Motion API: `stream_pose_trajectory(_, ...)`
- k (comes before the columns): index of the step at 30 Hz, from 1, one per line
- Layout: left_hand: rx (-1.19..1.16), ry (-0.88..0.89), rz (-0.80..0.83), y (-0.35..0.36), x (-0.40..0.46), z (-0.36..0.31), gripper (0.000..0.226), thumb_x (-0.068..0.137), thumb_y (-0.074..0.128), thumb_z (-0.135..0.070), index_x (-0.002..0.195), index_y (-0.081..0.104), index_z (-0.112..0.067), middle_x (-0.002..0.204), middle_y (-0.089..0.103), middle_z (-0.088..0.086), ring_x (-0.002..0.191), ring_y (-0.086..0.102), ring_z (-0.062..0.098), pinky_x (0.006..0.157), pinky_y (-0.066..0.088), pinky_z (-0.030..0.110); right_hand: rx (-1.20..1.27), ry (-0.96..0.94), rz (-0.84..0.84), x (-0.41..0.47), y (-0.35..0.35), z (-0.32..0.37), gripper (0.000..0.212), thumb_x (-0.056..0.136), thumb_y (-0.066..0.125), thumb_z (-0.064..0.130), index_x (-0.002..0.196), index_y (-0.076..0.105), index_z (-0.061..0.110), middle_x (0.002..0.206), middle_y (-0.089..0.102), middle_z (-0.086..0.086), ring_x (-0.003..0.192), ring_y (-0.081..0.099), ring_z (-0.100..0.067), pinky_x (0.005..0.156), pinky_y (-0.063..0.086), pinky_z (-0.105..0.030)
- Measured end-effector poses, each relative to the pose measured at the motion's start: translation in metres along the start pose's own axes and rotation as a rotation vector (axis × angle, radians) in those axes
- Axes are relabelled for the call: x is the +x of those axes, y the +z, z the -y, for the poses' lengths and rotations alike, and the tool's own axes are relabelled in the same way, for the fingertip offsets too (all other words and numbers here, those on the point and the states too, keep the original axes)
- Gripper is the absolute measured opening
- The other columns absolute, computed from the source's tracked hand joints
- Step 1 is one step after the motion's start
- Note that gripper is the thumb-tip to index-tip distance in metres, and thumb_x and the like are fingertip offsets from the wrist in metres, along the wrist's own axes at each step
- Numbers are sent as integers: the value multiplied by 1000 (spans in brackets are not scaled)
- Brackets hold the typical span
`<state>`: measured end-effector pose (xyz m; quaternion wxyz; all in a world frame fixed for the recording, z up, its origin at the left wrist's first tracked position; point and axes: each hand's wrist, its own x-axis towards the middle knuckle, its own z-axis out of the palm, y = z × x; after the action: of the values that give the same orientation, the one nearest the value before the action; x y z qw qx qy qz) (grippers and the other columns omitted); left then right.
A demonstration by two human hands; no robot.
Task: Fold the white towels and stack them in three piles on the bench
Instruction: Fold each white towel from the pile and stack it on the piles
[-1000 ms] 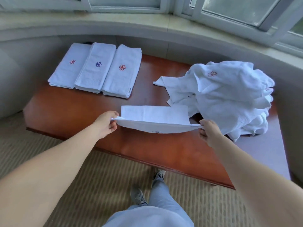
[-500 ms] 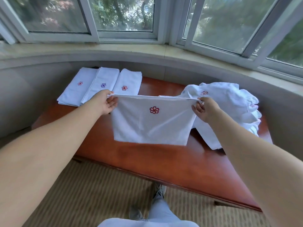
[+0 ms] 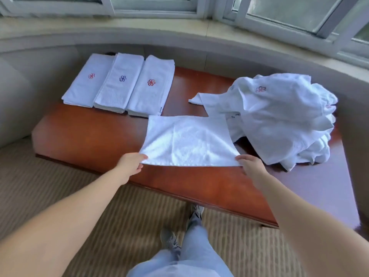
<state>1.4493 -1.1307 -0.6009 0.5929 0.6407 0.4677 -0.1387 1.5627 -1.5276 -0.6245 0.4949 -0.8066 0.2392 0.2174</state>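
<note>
Bench of reddish wood fills the space below the bay window, on striped carpet. At its right end sits your heap of unfolded towels. At the far left lie three folded piles side by side, touching. Between them, near the front edge, the white towel is spread flat. Your left hand pinches its near left corner; your right hand pinches the near right one.
</note>
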Motion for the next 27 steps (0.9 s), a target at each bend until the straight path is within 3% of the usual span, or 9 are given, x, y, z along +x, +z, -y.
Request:
stream_pose_trajectory(2, 136, -64, 52, 3, 10, 39, 26, 93, 72, -17, 116, 69, -5, 92, 63, 6, 82, 61, 17, 98, 53, 38, -128, 96, 68, 3, 10, -43, 20, 96, 59, 5, 104, 77, 8, 72, 58, -8, 60, 55, -19, 55, 52, -25)
stream_pose_trajectory(4, 252, -137, 195, 0, 14, 66, 34, 89, 76, -14, 121, 68, -8, 111, 65, 7, 104, 62, 20, 101, 51, 35, -195, 207, 175, -2, 16, -64, 17, 91, 68, 0, 107, 74, 2, 72, 59, -9, 63, 54, -19, 64, 53, -28)
stream_pose_trajectory(7, 568, -120, 322, -11, 17, 85, 47, 82, 81, -4, 125, 68, -17, 126, 59, 6, 121, 58, 25, 108, 47, 35, -430, 240, 326, -11, 11, -68, 31, 84, 73, -7, 107, 69, 13, 77, 65, -11, 72, 60, -22, 83, 58, -31)
stream_pose_trajectory(10, 614, 28, 213, -19, 27, 81, 31, 88, 77, -12, 117, 71, -21, 123, 59, 6, 114, 61, 24, 104, 50, 38, -502, 116, 272, -5, 1, -55, 21, 86, 67, -6, 101, 75, 8, 66, 64, -6, 58, 57, -16, 61, 50, -23)
stream_pose_trajectory(13, 483, 119, 166, -19, 40, 62, 14, 94, 72, -22, 107, 75, -19, 102, 69, 5, 94, 64, 19, 100, 52, 45, -498, -47, 213, 11, 1, -28, 13, 92, 66, 10, 92, 77, 15, 50, 55, 8, 39, 43, -6, 44, 35, -17)
stream_pose_trajectory(16, 458, 204, 123, -17, 53, 32, 9, 97, 67, -25, 101, 74, -22, 84, 67, 3, 78, 60, 17, 82, 55, 36, -443, -136, 164, 33, 7, 1, 13, 93, 64, 19, 93, 77, 23, 50, 56, 11, 45, 49, -8, 52, 39, -22)
stream_pose_trajectory(20, 471, 298, 27, -12, 80, -5, 9, 100, 63, -33, 107, 68, -33, 59, 62, -2, 54, 58, 9, 66, 53, 32, -362, -195, 109, 66, 17, 25, 12, 94, 63, 27, 96, 74, 23, 70, 64, 6, 59, 64, -12, 68, 52, -32)
stream_pose_trajectory(25, 456, 316, -43, 6, 116, -38, 13, 101, 56, -33, 99, 69, -31, 60, 64, 0, 51, 57, 11, 66, 53, 37, -206, -163, 85, 109, 37, 49, 17, 92, 56, 22, 92, 71, 13, 68, 64, -2, 50, 60, -10, 55, 55, -24)
stream_pose_trajectory(27, 430, 286, -56, 17, 132, -47, 15, 102, 53, -28, 102, 67, -23, 67, 69, 2, 55, 64, 13, 70, 57, 38, -175, -129, 91, 128, 46, 55, 19, 92, 53, 20, 96, 70, 12, 71, 70, -4, 53, 63, -11, 59, 58, -28)
